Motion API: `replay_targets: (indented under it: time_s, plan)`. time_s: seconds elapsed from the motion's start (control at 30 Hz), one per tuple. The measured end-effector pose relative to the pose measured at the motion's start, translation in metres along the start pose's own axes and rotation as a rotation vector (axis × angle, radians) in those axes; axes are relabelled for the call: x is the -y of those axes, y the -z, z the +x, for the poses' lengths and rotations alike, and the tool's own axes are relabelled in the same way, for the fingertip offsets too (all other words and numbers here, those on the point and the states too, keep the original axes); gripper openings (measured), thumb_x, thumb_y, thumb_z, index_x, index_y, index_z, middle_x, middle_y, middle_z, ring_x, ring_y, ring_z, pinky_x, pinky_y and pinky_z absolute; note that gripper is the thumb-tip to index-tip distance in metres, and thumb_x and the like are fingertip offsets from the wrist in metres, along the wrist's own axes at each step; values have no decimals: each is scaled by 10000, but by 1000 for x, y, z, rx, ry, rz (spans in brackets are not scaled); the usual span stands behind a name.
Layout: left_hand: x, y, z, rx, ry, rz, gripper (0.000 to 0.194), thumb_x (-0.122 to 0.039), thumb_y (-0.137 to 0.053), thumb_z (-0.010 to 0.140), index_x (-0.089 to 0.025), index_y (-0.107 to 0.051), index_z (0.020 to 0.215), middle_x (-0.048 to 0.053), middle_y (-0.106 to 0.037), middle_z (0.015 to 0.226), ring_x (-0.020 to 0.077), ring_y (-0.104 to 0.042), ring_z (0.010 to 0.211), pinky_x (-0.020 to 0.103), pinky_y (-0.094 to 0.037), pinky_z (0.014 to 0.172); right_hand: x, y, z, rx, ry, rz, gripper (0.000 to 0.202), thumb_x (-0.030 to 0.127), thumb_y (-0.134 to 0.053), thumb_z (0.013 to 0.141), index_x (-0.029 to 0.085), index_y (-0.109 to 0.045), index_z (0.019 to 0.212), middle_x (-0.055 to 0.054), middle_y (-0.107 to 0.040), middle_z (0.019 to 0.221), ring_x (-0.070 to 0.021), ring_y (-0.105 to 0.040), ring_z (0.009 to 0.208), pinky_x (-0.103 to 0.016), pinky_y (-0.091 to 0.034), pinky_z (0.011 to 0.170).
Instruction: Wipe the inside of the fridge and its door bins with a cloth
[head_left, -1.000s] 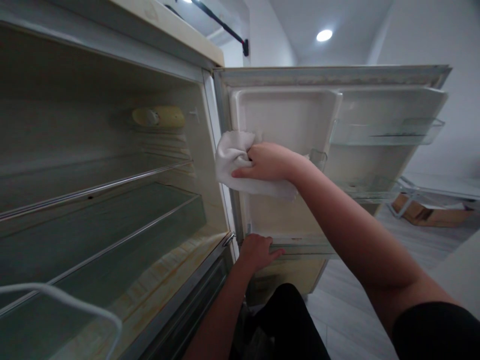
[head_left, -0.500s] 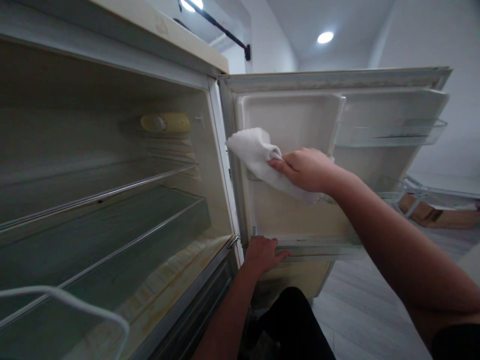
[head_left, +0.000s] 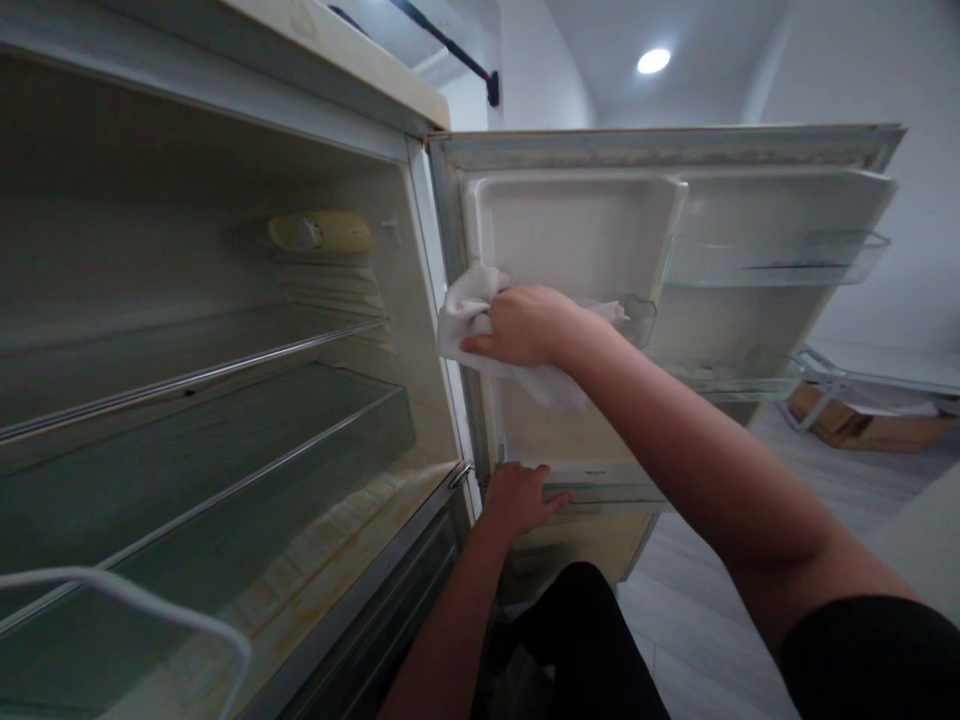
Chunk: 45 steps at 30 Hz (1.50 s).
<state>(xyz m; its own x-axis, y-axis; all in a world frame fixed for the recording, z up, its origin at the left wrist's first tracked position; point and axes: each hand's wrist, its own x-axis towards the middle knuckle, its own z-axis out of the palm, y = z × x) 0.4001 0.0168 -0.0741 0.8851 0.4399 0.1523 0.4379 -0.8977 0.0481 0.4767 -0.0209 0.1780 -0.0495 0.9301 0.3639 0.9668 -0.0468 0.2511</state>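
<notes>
My right hand [head_left: 532, 325] is closed around a crumpled white cloth [head_left: 466, 310], pressing it toward the hinge-side edge of the open fridge door [head_left: 577, 220]. Part of the cloth hangs below the wrist. Lower down, my left hand [head_left: 519, 497] rests at the hinge end of the door's bottom shelf [head_left: 611, 490]. Its fingers are spread, with the thumb reaching out to the right. Behind my right forearm, part of the middle door shelf is hidden.
To the left is the fridge interior, with a glass shelf [head_left: 187, 385], a greenish clear drawer [head_left: 337, 470] and a yellowish lamp cover [head_left: 322, 233]. A white cable [head_left: 150, 600] curves across the front left. A cardboard box [head_left: 870, 420] lies on the floor at right.
My right hand has moved left with the cloth, toward the door's hinge side, and the cloth is more bunched up. My left hand stays at the bottom door shelf. The view has shifted slightly.
</notes>
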Motion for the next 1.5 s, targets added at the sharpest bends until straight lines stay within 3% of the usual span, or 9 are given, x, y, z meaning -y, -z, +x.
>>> replay_targets:
  time_s: [0.17,0.3,0.53,0.73,0.9,1.03,1.17,1.33,1.5]
  plan:
    - [1,2,-1,1,-2,23,791,-811,-298,889,-203,-684,1217,171,-732,950,338,-692,990,444,-515,848,-4,-4,-12,-73,-52,11,636,633,-422,986,99,-758,1057,-198,-732,1033,-308,-689,934,-359,-470,779]
    - [0,3,-1,6,-5,14,819,-831,-273,878,-193,-697,1168,176,-729,936,344,-689,988,445,-517,842,-24,5,-27,32,-26,50,677,662,-322,1009,139,-745,1084,-172,-732,1016,-280,-677,912,-342,-442,763]
    - [0,0,-1,-13,-14,19,800,-814,-281,892,-191,-689,1184,175,-741,963,353,-670,1056,458,-499,900,-58,12,-61,158,-199,34,777,730,-231,989,144,-740,1024,-178,-723,942,-254,-668,846,-327,-427,744]
    - [2,-1,-1,-36,-29,38,751,-796,-319,898,-194,-699,1136,168,-735,918,336,-684,993,428,-503,850,-53,9,-72,84,-335,-74,877,842,-295,904,107,-767,978,-206,-722,902,-299,-683,878,-361,-460,772]
    - [1,1,-2,-38,-32,16,827,-826,-231,887,-192,-699,1136,175,-739,907,345,-688,1000,444,-499,867,-45,12,-55,151,-285,-17,878,889,-418,820,120,-771,1055,-214,-727,1009,-312,-690,887,-369,-480,746]
    - [-2,1,-2,-33,-15,22,860,-842,-204,875,-180,-707,1097,186,-736,907,342,-699,957,435,-505,838,-32,8,-45,99,-233,-37,752,783,-552,834,108,-753,1096,-217,-721,1050,-310,-686,934,-364,-484,785]
    - [-2,1,-1,-20,8,17,853,-848,-223,870,-200,-694,1163,180,-736,936,338,-699,960,434,-500,845,-13,-5,-39,-55,-243,-101,443,490,-638,885,123,-724,1116,-196,-722,1042,-303,-686,950,-339,-474,787]
    - [-1,2,-1,-12,0,33,873,-858,-214,861,-194,-705,1146,186,-740,928,346,-706,950,436,-508,831,17,-25,-25,-253,-282,-150,350,169,-370,987,127,-603,1244,-195,-693,1075,-260,-664,940,-329,-455,761]
    - [2,1,-3,-26,-16,33,859,-856,-215,863,-198,-710,1108,173,-742,900,339,-714,930,431,-518,817,44,-39,-6,-364,-311,-180,409,132,-228,999,101,-565,1229,-240,-622,1129,-272,-615,950,-378,-456,779]
